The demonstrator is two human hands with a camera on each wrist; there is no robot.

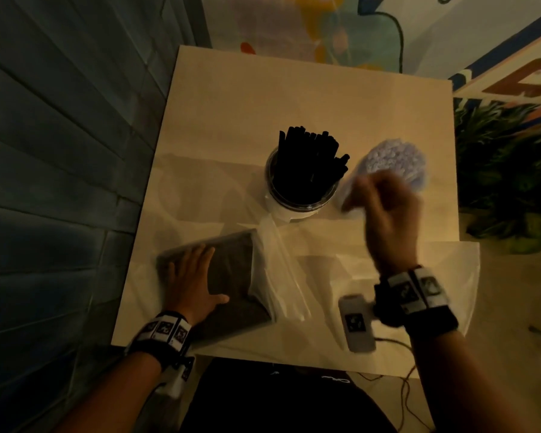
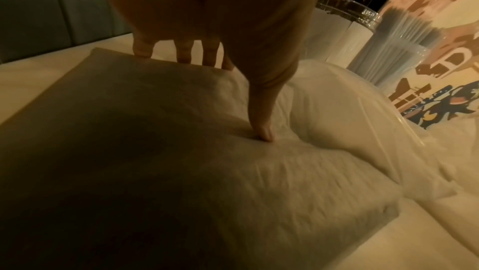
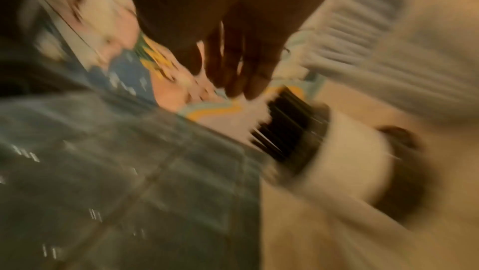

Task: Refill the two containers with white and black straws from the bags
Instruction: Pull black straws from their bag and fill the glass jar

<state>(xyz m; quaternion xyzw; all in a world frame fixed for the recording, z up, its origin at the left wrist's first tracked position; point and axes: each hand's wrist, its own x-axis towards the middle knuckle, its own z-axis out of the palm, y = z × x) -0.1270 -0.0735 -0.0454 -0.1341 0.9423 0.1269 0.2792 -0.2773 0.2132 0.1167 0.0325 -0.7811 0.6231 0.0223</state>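
A jar (image 1: 300, 200) packed with black straws (image 1: 310, 160) stands mid-table, also visible as the jar (image 2: 344, 20) and the black straws (image 3: 293, 124). Right of it a clear container holds white straws (image 1: 394, 160) (image 2: 399, 36) (image 3: 368, 49). My right hand (image 1: 384, 210) (image 3: 241, 81) hovers blurred beside the white straws, fingers extended with nothing between them. My left hand (image 1: 194, 270) (image 2: 233, 81) lies flat on a plastic bag of black straws (image 1: 231, 276) (image 2: 181, 172), thumb pressing into it. A flat clear bag (image 1: 356, 270) (image 2: 350, 110) lies to its right.
The small square table (image 1: 294, 89) sits against a grey panelled wall (image 1: 60, 151) on the left and a painted mural behind. A leafy plant (image 1: 506, 170) stands off the right edge. A thin cable (image 1: 400, 385) hangs below the near edge.
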